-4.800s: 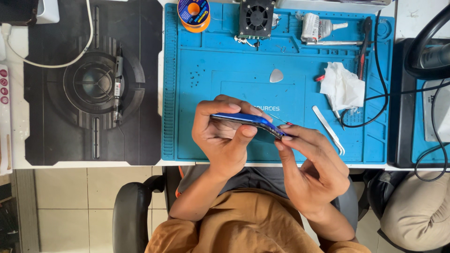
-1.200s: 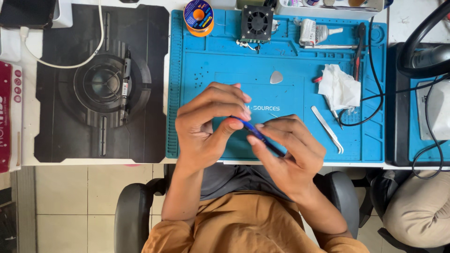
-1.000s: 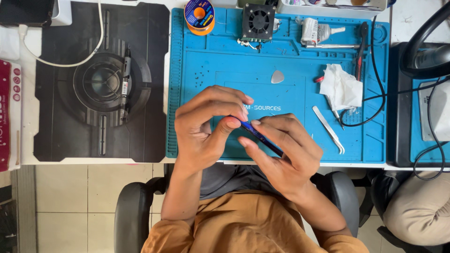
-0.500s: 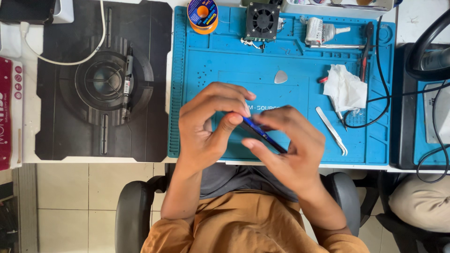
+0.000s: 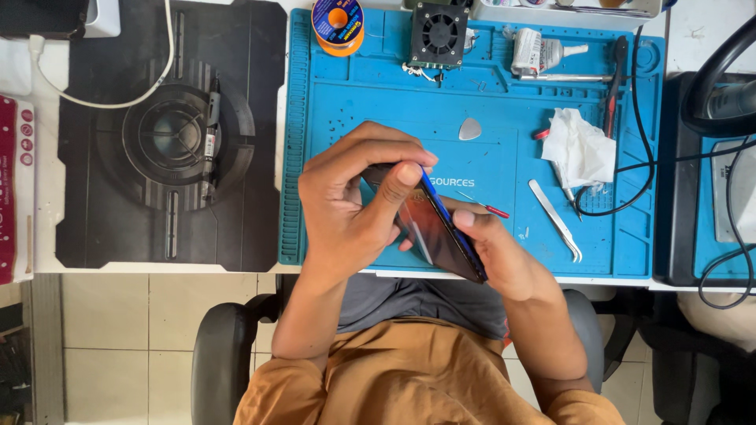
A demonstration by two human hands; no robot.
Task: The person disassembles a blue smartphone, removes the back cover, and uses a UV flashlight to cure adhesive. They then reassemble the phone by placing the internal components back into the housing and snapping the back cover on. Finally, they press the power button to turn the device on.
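**Phone tilted up on its edge between both hands**

Above the blue mat, just in front of the person's chest, a dark phone with a blue rim is held clear of the table. The left hand grips its upper end, thumb pressed on the glass face and fingers curled over the top edge. The right hand cups the lower end from beneath, its fingers closed around the back.

Compared with a few seconds ago, the phone has turned: then it lay almost flat and showed only a thin blue edge, while now its glossy face slants toward the camera. The right hand has slid lower and further under the body. The change suggests the person is inspecting or working along the screen's edge rather than setting the phone down.

On the mat, well apart from the hands, lie a grey pick, tweezers, a crumpled tissue and a small fan.
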